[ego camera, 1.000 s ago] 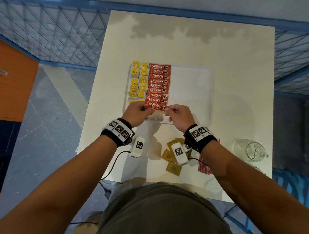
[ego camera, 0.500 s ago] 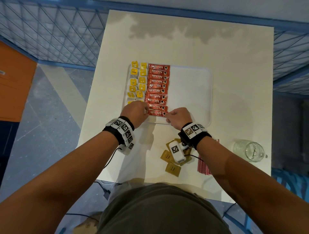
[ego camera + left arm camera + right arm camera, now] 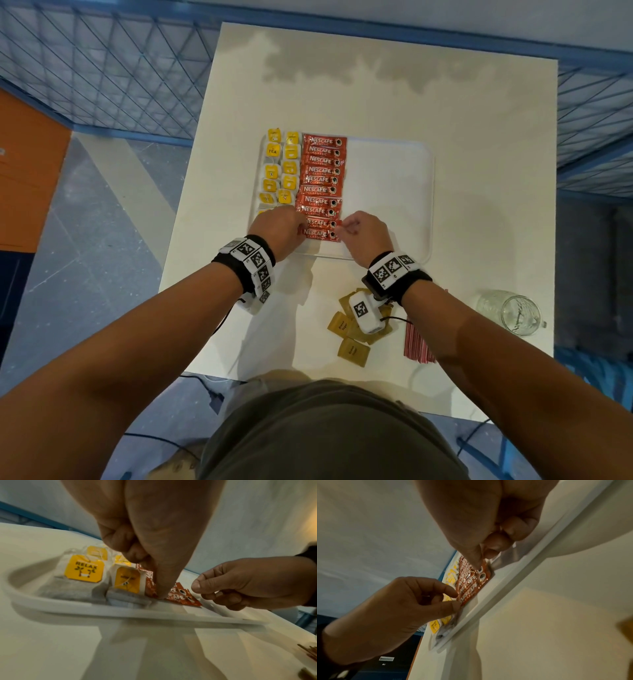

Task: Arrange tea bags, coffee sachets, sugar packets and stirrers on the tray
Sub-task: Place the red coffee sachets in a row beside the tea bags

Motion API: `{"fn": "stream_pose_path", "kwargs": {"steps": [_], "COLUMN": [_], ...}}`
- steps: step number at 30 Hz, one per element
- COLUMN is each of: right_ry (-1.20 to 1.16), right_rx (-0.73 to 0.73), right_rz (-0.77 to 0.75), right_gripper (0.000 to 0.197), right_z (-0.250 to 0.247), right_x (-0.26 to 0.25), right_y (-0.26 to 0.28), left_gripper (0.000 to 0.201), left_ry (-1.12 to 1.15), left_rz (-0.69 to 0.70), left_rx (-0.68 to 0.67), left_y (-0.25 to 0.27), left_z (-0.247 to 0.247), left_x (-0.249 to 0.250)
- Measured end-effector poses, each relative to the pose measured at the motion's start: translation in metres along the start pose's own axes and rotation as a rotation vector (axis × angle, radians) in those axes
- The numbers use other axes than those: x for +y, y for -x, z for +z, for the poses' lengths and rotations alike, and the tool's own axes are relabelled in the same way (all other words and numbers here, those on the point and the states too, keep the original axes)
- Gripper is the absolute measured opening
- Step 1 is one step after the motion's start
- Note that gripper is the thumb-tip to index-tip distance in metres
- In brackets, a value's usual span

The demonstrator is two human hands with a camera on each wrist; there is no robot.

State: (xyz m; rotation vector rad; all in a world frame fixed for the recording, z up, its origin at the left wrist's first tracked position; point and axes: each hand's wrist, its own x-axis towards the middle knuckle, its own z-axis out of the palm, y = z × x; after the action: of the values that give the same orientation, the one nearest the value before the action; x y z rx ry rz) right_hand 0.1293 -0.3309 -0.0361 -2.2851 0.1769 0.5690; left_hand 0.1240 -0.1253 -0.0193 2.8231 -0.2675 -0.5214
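A white tray (image 3: 394,192) holds two columns of yellow-tagged tea bags (image 3: 274,171) at its left and beside them a column of red coffee sachets (image 3: 322,178). The nearest coffee sachet (image 3: 318,234) lies flat at the near end of that column. My left hand (image 3: 298,230) pinches its left end between thumb and index finger (image 3: 452,592). My right hand (image 3: 342,228), fingers curled, pinches the right end with thumb and fingertips. Brown sugar packets (image 3: 352,351) and red stirrers (image 3: 416,346) lie on the table in front of the tray, partly under my right wrist.
A glass jar (image 3: 517,313) stands at the table's near right corner. The tray's right half is bare white. The table (image 3: 479,154) ends close behind the stirrers, and a blue mesh railing (image 3: 102,68) runs along the far and left sides.
The sachet I held by both ends above the row's near end has come down onto the tray. Both hands moved a little nearer and lower with it.
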Motion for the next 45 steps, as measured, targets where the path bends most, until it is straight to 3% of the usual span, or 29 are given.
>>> {"fn": "stream_pose_path", "kwargs": {"steps": [5,11,27,34,37,41,45], "right_ry": [0.000,0.185,0.178,0.138,0.132,0.133,0.153], "right_rx": [0.003,-0.083,-0.076,-0.054,-0.055,-0.098,-0.105], "right_rz": [-0.137,-0.234,-0.223,-0.163,-0.101,-0.083,-0.121], "right_gripper": [0.025,0.030,0.033,0.031,0.043,0.062,0.063], "right_z": [-0.005,-0.007,-0.011,-0.013,-0.010,-0.005,-0.003], "right_x": [-0.006,-0.013,-0.016,-0.007,0.001,0.008,0.008], "right_y": [-0.015,-0.028,-0.040,-0.026,-0.015,-0.003,0.000], "left_gripper": [0.026,0.037,0.033,0.044,0.052,0.049,0.046], "left_ry": [0.001,-0.173,-0.115,-0.100,-0.101,-0.099,-0.087], "left_rz": [0.026,0.038,0.044,0.056,0.070,0.070,0.071], "left_rx": [0.116,0.055,0.069,0.087,0.075,0.075,0.070], "left_y": [-0.011,-0.023,-0.019,-0.014,-0.012,-0.009,-0.007], "left_z": [-0.005,0.001,0.005,0.009,0.011,0.010,0.009], "left_x": [0.002,0.004,-0.001,0.001,0.002,0.005,0.005]}}
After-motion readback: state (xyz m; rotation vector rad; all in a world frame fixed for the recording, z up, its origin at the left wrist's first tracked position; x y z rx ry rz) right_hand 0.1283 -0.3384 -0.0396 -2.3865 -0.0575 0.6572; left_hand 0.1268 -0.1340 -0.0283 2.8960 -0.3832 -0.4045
